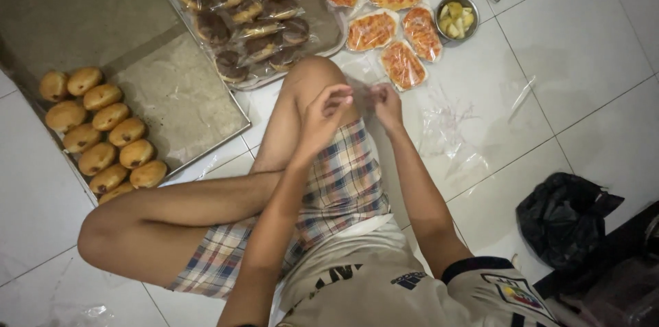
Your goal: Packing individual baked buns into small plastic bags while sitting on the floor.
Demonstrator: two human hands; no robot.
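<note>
Clear plastic film, thin and nearly invisible, pinched between both hands above the raised knee. Left hand curled, fingertips closed near the thumb; right hand likewise bunched, fingers drawn together just beside the left. Whether the film really sits between the fingertips: cannot tell, too faint against the tile. More clear plastic bags lying crumpled on the white floor tiles, just right of the right hand and near it. Wrapped orange-topped breads beyond the fingertips, close to the knee. Small metal bowl of pale yellow pieces beside those. Dark chocolate-topped buns in bags on a tray further back. Bare golden buns in two rows on a metal baking sheet lined with paper, well apart on the left. Black plastic bag slumped at lower right. Checked shorts over crossed legs.
</note>
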